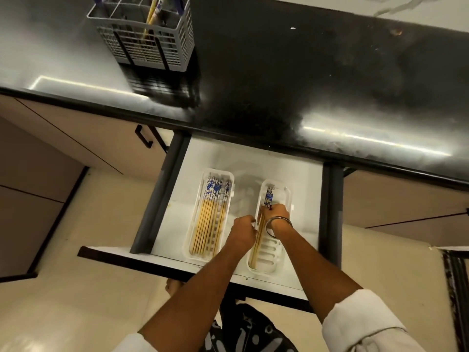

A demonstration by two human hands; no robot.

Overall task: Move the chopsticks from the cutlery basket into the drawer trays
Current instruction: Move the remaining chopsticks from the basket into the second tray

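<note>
A grey cutlery basket stands on the black counter at the far left, with a few chopsticks upright in it. In the open drawer lie two white trays. The left tray holds several yellow chopsticks with blue-and-white ends. The right tray holds a few chopsticks along its left side. My right hand is closed on these chopsticks near their patterned ends. My left hand rests at the tray's left wall, fingers curled against the same chopsticks.
The black counter overhangs the back of the drawer. Cabinet doors with a black handle are to the left. The drawer's dark front panel juts toward me. A bangle sits on my right wrist.
</note>
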